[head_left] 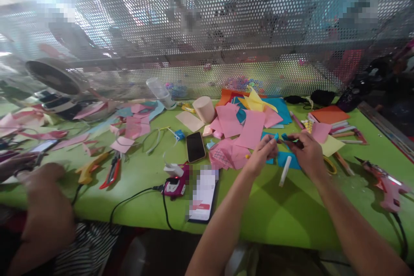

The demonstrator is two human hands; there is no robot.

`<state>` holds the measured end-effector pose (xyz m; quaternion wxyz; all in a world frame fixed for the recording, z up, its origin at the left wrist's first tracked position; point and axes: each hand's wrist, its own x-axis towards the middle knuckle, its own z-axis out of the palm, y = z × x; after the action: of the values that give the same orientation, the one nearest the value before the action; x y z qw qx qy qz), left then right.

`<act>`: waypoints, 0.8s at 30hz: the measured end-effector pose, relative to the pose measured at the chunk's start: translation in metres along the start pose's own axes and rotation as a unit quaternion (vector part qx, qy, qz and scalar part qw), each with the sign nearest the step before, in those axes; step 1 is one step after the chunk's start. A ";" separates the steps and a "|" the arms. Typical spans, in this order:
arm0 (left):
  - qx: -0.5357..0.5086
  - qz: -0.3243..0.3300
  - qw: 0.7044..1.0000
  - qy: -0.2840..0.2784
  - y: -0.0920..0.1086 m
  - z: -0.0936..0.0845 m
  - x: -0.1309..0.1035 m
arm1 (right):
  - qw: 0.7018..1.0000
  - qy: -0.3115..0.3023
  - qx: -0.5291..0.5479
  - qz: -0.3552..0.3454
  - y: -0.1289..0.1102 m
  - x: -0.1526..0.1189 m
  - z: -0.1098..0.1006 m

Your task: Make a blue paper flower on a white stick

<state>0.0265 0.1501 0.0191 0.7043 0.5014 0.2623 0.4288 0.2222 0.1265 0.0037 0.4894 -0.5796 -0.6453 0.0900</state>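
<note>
My left hand point(265, 152) is closed in a pinch on a small blue piece point(276, 136). Opposite it, my right hand point(306, 152) pinches another small blue piece point(284, 137); a gap shows between the two. Whether these are paper or felt cannot be made out. Below and between the hands is a short white stick point(285, 171), its kind unclear. Behind it a blue sheet point(293, 161) lies on the green table point(278, 220). Pink sheets point(249, 131) are piled just beyond my left hand.
At the right lies a pink glue gun point(383, 181) with its cord. A phone point(204, 194), a second phone point(196, 146) and a magenta power adapter point(176, 183) sit left of my arms. Farther left are pliers point(112, 172), a yellow glue gun point(92, 167) and another person's arm point(45, 207).
</note>
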 end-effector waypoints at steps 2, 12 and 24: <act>-0.010 -0.006 1.000 -0.004 0.001 -0.001 0.001 | 0.993 -0.016 -0.097 -0.064 0.003 0.001 0.006; -0.046 -0.009 0.999 -0.007 0.000 -0.007 0.003 | 0.943 -0.118 -0.292 -0.104 0.027 0.001 0.029; -0.206 0.031 0.971 0.116 -0.005 -0.001 0.011 | 0.989 0.020 0.098 -0.105 -0.031 -0.012 0.012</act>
<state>0.0328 0.1596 0.0145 0.7435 0.2998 0.2326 0.5506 0.1909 0.1123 0.0122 0.5632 -0.4597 -0.6809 0.0889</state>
